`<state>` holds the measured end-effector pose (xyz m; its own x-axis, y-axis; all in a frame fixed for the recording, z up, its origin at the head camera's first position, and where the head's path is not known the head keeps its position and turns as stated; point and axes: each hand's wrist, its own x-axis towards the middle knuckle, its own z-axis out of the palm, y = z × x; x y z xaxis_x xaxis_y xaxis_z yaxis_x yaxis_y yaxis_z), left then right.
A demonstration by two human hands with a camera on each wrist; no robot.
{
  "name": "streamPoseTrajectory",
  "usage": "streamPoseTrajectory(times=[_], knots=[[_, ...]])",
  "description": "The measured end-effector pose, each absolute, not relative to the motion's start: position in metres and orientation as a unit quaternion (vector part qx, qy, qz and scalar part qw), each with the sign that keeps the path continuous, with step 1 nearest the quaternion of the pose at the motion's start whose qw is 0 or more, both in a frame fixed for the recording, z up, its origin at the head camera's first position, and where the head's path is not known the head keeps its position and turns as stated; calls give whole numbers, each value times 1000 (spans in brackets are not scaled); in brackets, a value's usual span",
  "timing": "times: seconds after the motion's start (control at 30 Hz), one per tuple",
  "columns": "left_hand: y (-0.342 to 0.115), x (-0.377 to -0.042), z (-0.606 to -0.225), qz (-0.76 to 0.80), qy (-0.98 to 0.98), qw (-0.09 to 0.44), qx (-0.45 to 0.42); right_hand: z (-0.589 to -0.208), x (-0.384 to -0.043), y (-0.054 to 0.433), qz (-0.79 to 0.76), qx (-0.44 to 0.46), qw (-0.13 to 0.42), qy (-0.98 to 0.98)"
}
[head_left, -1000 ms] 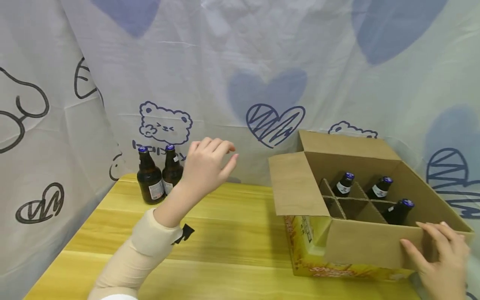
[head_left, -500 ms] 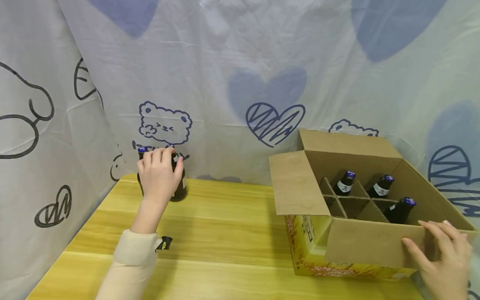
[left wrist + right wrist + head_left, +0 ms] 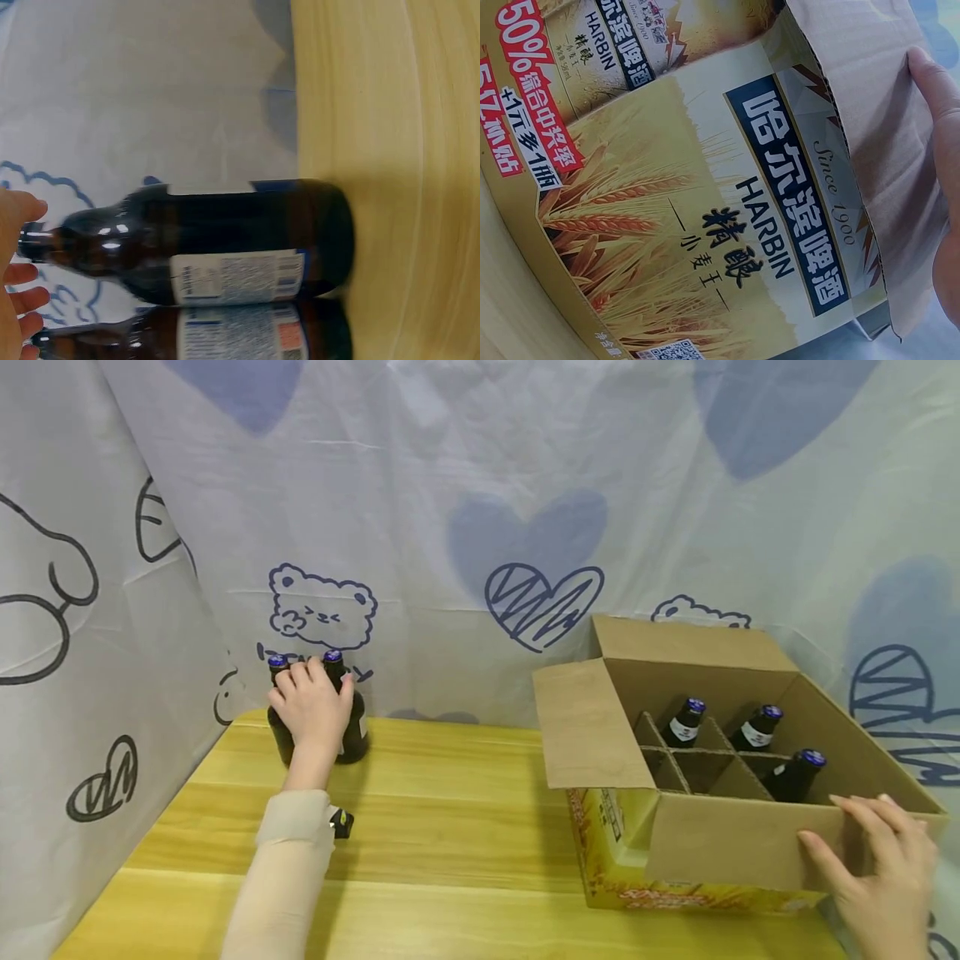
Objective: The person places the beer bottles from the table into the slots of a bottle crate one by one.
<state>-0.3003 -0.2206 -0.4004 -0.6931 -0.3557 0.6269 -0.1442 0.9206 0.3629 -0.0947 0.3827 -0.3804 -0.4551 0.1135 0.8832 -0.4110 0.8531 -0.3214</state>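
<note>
Two dark beer bottles with blue caps stand side by side at the table's back left, the right one [image 3: 356, 735] partly hidden and the left one [image 3: 279, 739] mostly hidden by my left hand [image 3: 311, 706]. That hand's thumb and fingers straddle the right bottle's neck; in the left wrist view a gap shows around the neck of the nearer bottle [image 3: 225, 232]. My right hand [image 3: 881, 868] holds the front flap [image 3: 727, 843] of an open cardboard beer box [image 3: 705, 217], thumb on the flap's outer face, fingertips at its top edge.
Inside the box, cardboard dividers [image 3: 682, 768] form compartments. Three capped bottles stand in them: back left [image 3: 684, 727], back right [image 3: 757, 731] and front right [image 3: 797, 777]. A side flap [image 3: 592, 727] sticks out leftward over the wooden table [image 3: 450, 827]. A printed cloth [image 3: 420, 527] hangs behind.
My left hand has swung left from above the table's middle to the two standing bottles, then shifted slightly at the right bottle's neck. The right hand stays on the flap.
</note>
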Motion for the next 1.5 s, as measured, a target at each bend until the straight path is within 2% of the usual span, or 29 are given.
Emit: streamPoseTrajectory(times=[0.17,0.43,0.7,0.87,1.17,1.5], knots=[[-221,-320,-412,-149,-910,352,162,-382,-96,385,255,94,517,-812],[-209,-334,-412,-168,-907,313,224,-382,-95,385,256,92,517,-812],[-202,-345,-420,-201,-887,324,261,-382,-95,382,263,93,522,-806],[-202,-341,-427,-197,-888,345,231,-381,-94,382,264,90,520,-808],[-204,-330,-438,-157,-863,458,143,-378,-95,381,266,93,520,-807],[-197,-311,-433,-127,-873,465,73,-384,-99,386,257,91,514,-813]])
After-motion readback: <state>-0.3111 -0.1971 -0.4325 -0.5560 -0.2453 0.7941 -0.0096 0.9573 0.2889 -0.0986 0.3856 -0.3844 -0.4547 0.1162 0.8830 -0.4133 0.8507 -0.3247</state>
